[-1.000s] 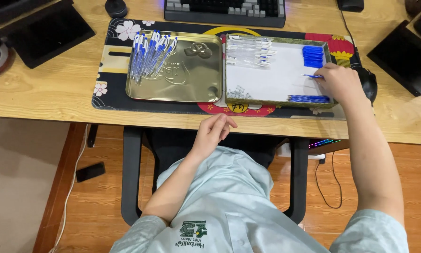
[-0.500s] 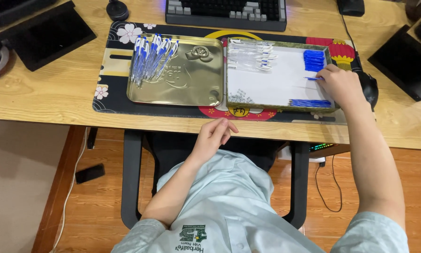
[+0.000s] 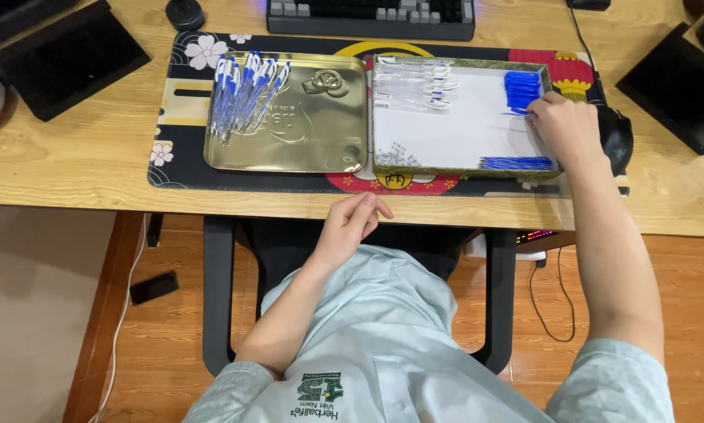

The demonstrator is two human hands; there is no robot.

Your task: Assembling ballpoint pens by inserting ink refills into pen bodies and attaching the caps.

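Head view: right hand (image 3: 567,129) over the right edge of the white-lined tray (image 3: 454,168), fingertips pinched at the stack of blue pen caps (image 3: 522,88) just ahead and leftward, whether one is gripped not discernible. Caps small, bright blue, long axes left-right. Left hand (image 3: 350,227) loosely curled, empty, below the desk edge, well apart from them.
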